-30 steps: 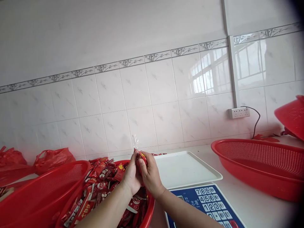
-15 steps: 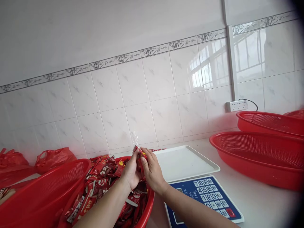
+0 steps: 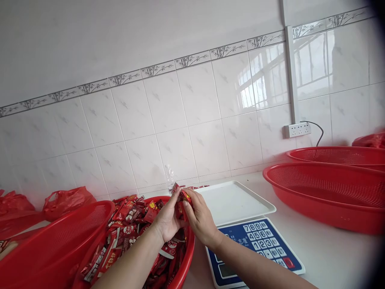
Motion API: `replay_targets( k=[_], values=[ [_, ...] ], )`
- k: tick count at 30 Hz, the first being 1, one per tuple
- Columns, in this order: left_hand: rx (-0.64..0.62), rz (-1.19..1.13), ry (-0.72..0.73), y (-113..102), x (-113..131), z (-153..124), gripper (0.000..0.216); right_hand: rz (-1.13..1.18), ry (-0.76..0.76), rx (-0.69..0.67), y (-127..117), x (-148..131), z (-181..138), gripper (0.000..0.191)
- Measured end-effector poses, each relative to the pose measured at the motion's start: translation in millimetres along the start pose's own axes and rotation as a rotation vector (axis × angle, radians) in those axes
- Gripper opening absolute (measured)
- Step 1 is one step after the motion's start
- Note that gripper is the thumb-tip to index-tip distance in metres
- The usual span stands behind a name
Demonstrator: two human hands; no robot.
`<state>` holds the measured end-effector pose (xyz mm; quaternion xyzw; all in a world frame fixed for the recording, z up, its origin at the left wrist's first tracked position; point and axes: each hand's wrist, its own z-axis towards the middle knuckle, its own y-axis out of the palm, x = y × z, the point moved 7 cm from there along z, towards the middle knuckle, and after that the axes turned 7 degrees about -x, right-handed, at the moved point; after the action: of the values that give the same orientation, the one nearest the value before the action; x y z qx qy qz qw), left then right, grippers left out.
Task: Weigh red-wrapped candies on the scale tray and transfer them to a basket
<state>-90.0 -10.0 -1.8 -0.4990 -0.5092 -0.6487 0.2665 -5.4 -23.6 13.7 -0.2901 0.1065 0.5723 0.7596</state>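
Note:
Over the right rim of a red basket, my left hand and my right hand are cupped together around small red snack packets. Both are closed on them; the fingers hide how many there are. Beneath the hands, the red basket is heaped with wrapped snack packets in red and dark brown. Beside my right forearm sits a digital scale with a blue keypad. Its white tray lies just right of my right hand.
Another red basket stands at the left, with red plastic bags behind it. At the right are more red baskets. A power strip is fixed to the tiled wall, and a clear plastic wrapper shows behind the hands.
My right hand has shifted slightly to the right, still gathered against the left around the packets. The whole view has tilted and moved a little.

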Motion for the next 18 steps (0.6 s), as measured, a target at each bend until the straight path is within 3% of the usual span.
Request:
replay_targets(
  k=[8,18],
  values=[
    [-0.056,0.042,-0.036,7,-4,-1,0.046,-0.157,-0.074,0.017,-7,-6,-4,0.036],
    [0.043,0.011,-0.067,-6,-18,3,0.018,-0.201,-0.109,0.058,-2,12,-26,0.042]
  ],
)
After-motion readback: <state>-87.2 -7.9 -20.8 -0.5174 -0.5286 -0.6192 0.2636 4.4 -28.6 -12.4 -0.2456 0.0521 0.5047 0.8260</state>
